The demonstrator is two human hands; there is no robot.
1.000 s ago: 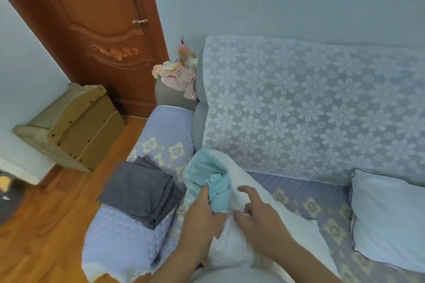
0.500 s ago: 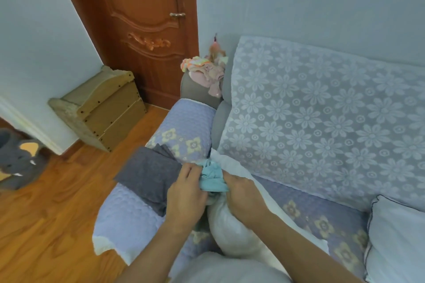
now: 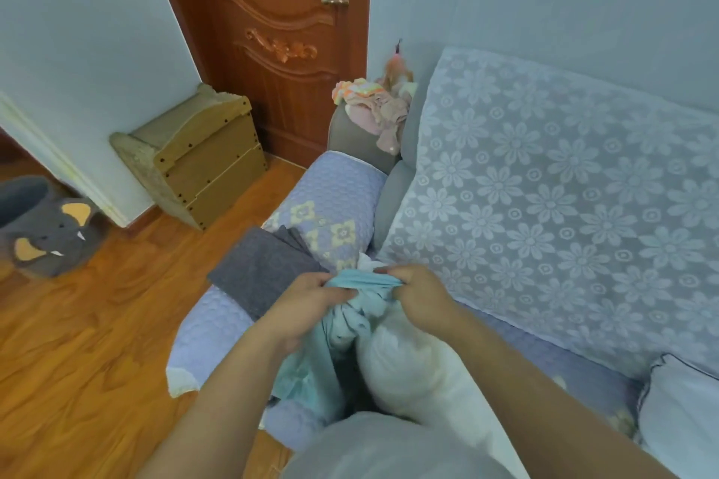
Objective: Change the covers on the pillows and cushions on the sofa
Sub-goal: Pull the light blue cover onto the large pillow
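At lower centre, the left hand (image 3: 307, 303) and right hand (image 3: 418, 294) clamp their fingers on the teal cover's (image 3: 360, 307) stretched opening above the white pillow (image 3: 408, 366). Fitting seems underway; next, probably draw the opening down over the pillow.

The one camera sits on my head and looks forward and steeply down, close over my left hand (image 3: 307, 299) and right hand (image 3: 420, 296) at the frame's lower middle. Its wide angle faces the sofa (image 3: 544, 183) on my right, the wooden floor (image 3: 78, 342) on my left and the door (image 3: 280, 31) ahead.
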